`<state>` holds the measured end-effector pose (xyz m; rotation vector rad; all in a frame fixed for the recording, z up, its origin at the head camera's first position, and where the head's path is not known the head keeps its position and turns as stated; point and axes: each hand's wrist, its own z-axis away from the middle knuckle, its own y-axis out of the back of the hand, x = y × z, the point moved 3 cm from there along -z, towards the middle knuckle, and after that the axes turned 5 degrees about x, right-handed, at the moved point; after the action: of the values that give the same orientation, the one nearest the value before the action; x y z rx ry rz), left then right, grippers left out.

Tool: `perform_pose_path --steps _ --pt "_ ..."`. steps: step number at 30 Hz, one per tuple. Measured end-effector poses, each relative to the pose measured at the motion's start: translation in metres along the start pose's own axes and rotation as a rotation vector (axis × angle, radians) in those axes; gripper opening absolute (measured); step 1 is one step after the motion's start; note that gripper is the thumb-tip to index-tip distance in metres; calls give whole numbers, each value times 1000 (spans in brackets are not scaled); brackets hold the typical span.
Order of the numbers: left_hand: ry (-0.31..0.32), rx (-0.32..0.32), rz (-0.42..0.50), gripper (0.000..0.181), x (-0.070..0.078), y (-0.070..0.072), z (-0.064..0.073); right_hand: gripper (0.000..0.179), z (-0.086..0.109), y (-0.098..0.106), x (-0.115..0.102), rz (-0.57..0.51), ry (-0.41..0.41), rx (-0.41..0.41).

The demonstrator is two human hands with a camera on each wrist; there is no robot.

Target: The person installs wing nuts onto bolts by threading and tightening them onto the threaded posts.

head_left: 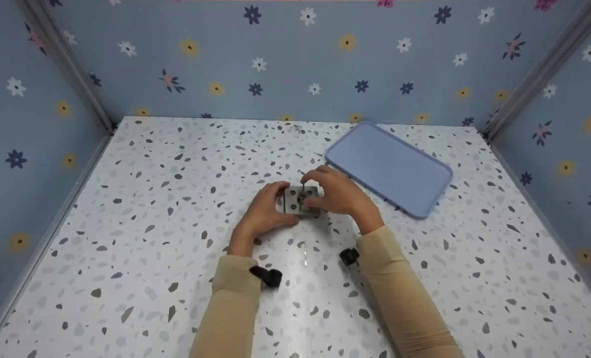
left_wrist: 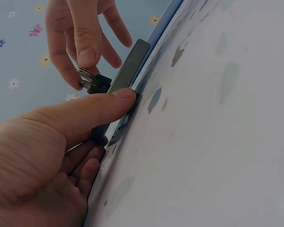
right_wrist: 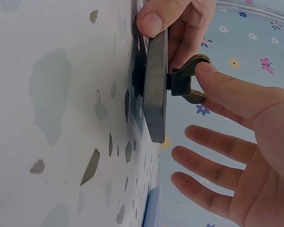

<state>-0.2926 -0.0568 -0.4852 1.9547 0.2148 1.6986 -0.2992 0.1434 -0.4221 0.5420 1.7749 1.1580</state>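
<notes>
Near the table's middle lies a small grey metal plate [head_left: 294, 212] with several round holes. My left hand [head_left: 261, 215] grips it from the left, thumb on the near edge and fingers round the far side. Out of the plate's face stands a brass-coloured wing nut [right_wrist: 195, 64] with a black square block [right_wrist: 181, 82] beneath it on a threaded stem. Thumb and index finger of my right hand [head_left: 344, 195] pinch the wings, while its other fingers are spread apart in the right wrist view. The left wrist view shows the wing nut [left_wrist: 86, 75] partly behind the right fingertips.
A blue-grey rectangular tray [head_left: 390, 166] rests at an angle behind and right of the hands. The speckled white table [head_left: 141, 209] is bounded by flowered blue panels [head_left: 285, 59] at the back and sides. Black straps [head_left: 268, 276] show at both wrists.
</notes>
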Motion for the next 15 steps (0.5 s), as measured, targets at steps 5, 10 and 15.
perform_pose_path --steps 5,10,15 --pt "-9 -2 3 93 -1 0 0 47 1 0 0 8 -9 7" --pt "-8 0 2 93 -1 -1 0 46 1 0 -1 13 -18 8" --pt "-1 -3 -4 94 -1 -1 0 46 0 0 -2 16 -18 17"
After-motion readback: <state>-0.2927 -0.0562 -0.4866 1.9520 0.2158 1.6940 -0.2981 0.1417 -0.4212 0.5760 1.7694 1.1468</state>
